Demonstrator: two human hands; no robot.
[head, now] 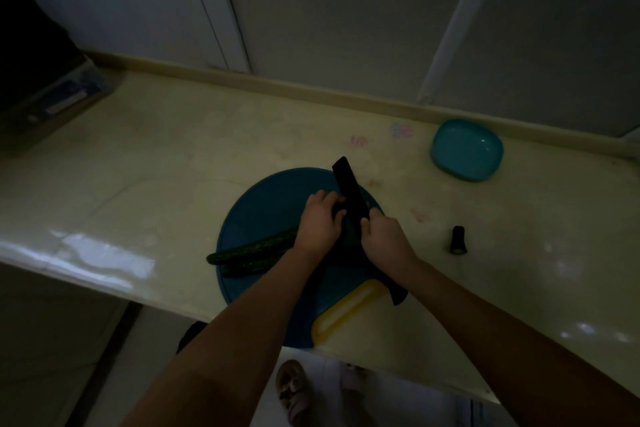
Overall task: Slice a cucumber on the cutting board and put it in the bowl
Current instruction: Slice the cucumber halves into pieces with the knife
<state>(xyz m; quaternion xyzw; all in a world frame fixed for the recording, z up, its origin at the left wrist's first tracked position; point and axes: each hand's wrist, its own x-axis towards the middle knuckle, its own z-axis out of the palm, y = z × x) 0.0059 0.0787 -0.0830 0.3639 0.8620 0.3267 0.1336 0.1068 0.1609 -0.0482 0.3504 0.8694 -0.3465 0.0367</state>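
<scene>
A round blue cutting board (pixel 263 204) with a yellow handle lies at the counter's front edge. A long dark green cucumber (pixel 252 250) stretches across its left half. My left hand (pixel 320 218) curls over the cucumber's right part and holds it down. My right hand (pixel 384 241) grips the handle of a dark knife (pixel 348 187), whose blade points away from me and stands next to my left fingers. A teal bowl (pixel 465 149) sits empty at the back right of the counter.
A cut cucumber end (pixel 459 240) stands on the cream counter (pixel 156 166) right of the board. A dark appliance and a box (pixel 52 94) fill the far left corner. The counter's front edge runs just below the board; feet in sandals show on the floor.
</scene>
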